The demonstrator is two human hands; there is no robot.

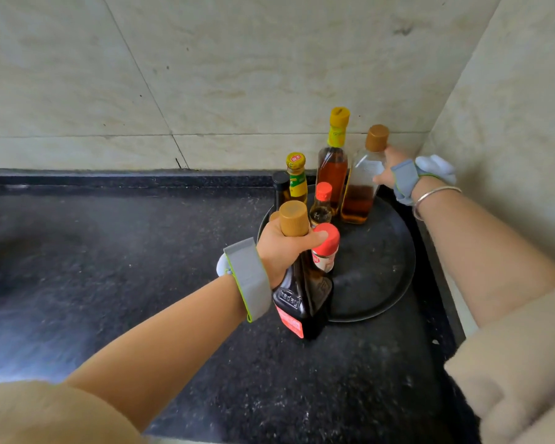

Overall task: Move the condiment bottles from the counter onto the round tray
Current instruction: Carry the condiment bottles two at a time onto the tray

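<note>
A round black tray [375, 267] lies on the dark counter in the corner. My left hand [284, 248] grips the neck of a dark soy sauce bottle [302, 302] with a gold cap, at the tray's near-left rim. My right hand [390, 169] holds a clear square bottle [361, 190] with a brown cap and amber liquid, standing at the tray's back. Also on the tray are a tall yellow-capped oil bottle [333, 165], a small red-capped bottle [321, 203], a red-lidded jar [326, 251], a green-labelled bottle [297, 177] and a black-capped bottle [281, 187].
Beige tiled walls [237, 75] close the corner behind and to the right of the tray. The black speckled counter [125, 251] stretches to the left and toward me. Both wrists wear grey straps; the right wrist has a silver bangle [430, 197].
</note>
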